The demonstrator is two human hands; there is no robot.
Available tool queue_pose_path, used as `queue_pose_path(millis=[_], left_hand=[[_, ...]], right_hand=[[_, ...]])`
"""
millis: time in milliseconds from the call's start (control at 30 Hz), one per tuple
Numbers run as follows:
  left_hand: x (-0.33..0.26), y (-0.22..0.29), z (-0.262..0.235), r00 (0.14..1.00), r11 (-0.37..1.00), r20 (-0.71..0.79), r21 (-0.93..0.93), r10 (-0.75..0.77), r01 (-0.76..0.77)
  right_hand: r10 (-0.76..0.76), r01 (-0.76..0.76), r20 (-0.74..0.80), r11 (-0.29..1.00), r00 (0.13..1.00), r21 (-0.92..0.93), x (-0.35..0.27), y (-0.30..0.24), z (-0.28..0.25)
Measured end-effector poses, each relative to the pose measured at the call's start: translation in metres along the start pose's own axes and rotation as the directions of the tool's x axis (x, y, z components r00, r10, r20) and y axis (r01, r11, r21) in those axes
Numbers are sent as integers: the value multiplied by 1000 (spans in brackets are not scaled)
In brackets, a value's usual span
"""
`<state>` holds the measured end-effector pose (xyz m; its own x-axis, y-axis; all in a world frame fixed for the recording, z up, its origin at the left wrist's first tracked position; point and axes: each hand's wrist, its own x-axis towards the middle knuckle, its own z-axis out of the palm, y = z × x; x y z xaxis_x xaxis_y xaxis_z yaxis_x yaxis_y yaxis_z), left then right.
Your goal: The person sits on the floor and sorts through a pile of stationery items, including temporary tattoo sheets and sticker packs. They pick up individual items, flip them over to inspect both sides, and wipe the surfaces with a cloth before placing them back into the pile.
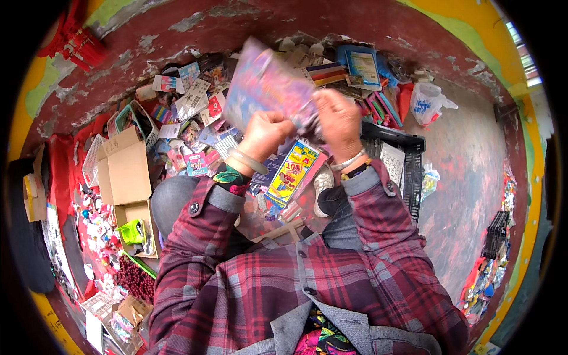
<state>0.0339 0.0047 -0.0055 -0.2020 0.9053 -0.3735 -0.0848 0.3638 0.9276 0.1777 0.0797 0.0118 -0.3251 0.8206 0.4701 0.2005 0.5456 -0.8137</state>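
Note:
Both hands are raised over the heap, holding a flat, colourful pink, purple and blue packet [269, 83] that is smeared by motion. My left hand [266, 137] is closed on its lower edge. My right hand [340, 121] pinches its lower right side, where the material looks crumpled. Whether the packet is a bag or a printed sheet I cannot tell. Below the hands, between my feet, lies a yellow printed packet [291, 176] with red and blue parts. A small pink and teal card [196, 164] lies left of it.
A black plastic crate [421, 144] stands right of my right hand, and a white plastic bag [427, 103] lies beyond it. On the left are an open cardboard box [123, 165] and a white basket [152, 135]. Cards and packets are piled against the dark red wall [355, 23].

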Motion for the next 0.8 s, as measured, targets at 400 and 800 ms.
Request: queue_pose_path(millis=[400,800], left_hand=[[10,-18,-14,736,586,286,460,613,-667],[-18,19,-17,838,792,156,274,523,-546]], right_hand=[[329,-310,48,819,943,483,22,24,-30],[341,-439,291,800,894,410,9,15,-8]])
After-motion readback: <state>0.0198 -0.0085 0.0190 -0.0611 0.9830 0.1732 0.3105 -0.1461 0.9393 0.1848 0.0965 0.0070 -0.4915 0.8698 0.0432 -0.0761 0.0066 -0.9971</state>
